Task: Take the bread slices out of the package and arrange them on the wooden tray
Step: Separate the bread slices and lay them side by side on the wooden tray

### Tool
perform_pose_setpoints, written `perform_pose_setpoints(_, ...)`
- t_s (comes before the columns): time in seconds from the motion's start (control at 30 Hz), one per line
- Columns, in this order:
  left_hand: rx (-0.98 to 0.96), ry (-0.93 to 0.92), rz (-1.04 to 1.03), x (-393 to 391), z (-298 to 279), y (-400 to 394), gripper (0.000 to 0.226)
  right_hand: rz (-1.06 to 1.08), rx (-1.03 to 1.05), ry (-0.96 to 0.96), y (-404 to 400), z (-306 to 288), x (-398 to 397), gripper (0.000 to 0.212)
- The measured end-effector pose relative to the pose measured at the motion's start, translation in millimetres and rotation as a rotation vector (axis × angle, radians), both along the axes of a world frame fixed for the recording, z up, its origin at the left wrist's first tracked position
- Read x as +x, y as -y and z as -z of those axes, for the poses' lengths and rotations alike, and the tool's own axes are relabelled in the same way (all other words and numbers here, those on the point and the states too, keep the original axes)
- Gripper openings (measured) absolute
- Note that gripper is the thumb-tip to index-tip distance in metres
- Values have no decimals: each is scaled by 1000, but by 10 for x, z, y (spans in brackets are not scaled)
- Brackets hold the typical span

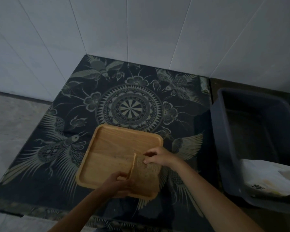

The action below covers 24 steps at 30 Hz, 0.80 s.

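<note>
While the light is dim, the wooden tray (pixel 117 148) lies on a dark patterned cloth (pixel 134 104) that covers the counter, its nearer right corner taken up by bread slices (pixel 145 178). The slices form a small stack tilted over that corner, and one slice edge stands up along the stack's left side. The left hand (pixel 119 181) grips the near left edge of the stack, its fingers (pixel 121 174) curled around the bread. The right hand (pixel 159 157) holds the far edge of the same stack, its fingers (pixel 150 154) pinched on the top of the bread. Both forearms reach in from the bottom of the view. The rest of the tray is bare wood.

To the right of the cloth stands a grey plastic tub (pixel 224 131), well apart from the tray. A white package (pixel 268 178) lies over the tub's near corner; its print is too blurred to read. White tiled walls (pixel 141 30) rise behind the counter, meeting at the corner, and a pale floor (pixel 12 131) shows at the left.
</note>
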<state>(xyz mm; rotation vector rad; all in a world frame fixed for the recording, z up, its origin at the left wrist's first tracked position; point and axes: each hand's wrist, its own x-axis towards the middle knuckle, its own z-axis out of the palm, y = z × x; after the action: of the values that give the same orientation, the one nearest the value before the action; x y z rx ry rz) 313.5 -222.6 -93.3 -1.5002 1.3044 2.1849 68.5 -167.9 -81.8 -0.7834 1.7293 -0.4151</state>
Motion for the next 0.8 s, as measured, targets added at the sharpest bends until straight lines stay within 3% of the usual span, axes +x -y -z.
perform_pose_setpoints(0.23,-83,99,216,51,93,118,45,-6,21,-4,87,134,85,50)
perform_pose_setpoints(0.4,-274,125,422,70,130,163,43,14,-42,-46,36,206,135,46)
perform_pose_setpoints(0.53,-373,136,465,40,129,148,44,70,-85,-47,-56,197,145,47)
perform_pose_setpoints(0.7,-405,116,479,67,80,137,45,344,-207,-105,-357,149,209,42)
perform_pose_setpoints(0.8,-534,108,478,70,66,97,39,560,-271,-117,-636,136,296,28)
